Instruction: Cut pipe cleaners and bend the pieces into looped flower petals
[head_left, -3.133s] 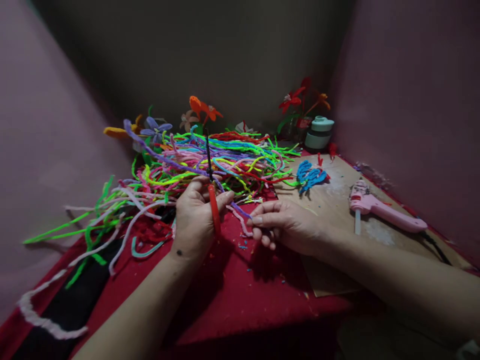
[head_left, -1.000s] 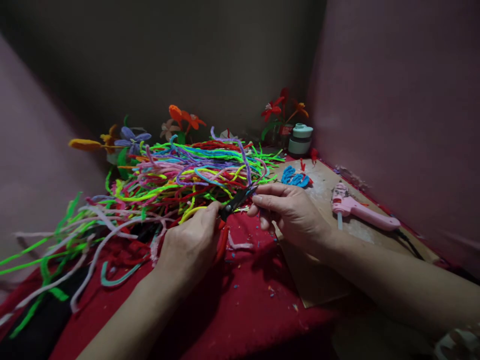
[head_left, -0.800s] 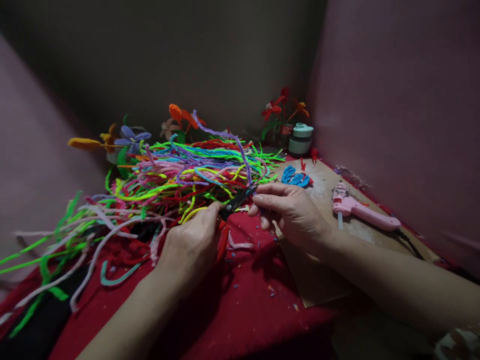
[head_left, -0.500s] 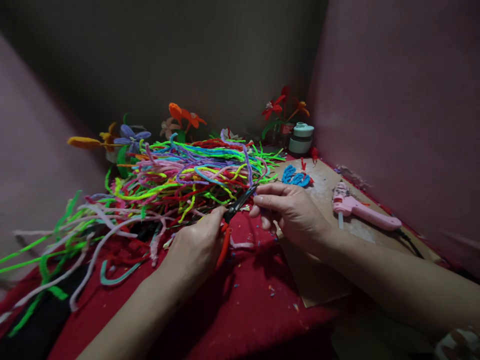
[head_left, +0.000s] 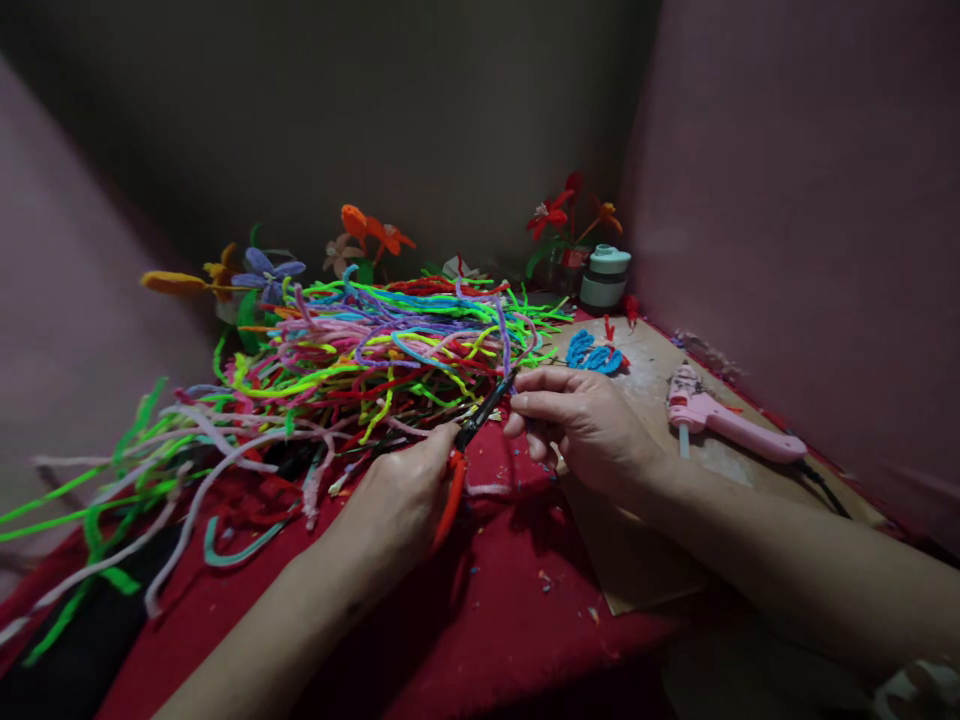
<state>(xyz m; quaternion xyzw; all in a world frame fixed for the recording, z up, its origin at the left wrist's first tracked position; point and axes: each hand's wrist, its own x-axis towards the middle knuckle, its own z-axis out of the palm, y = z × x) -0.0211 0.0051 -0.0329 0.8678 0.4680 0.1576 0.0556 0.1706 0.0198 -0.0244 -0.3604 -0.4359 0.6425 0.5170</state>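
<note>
My left hand is closed round red-handled scissors, whose dark blades point up and right toward my right hand. My right hand pinches the end of a purple pipe cleaner at the blade tips. That strand runs up into a big heap of coloured pipe cleaners spread over the red cloth.
A pink glue gun lies on a cardboard sheet at the right, with a blue pipe-cleaner piece beyond it. Finished pipe-cleaner flowers and a small lidded jar stand against the back wall. Walls close in left and right.
The purple strand that arched high above the heap has dropped down onto it. The scissors stay at my right fingertips, and my left hand has shifted slightly right.
</note>
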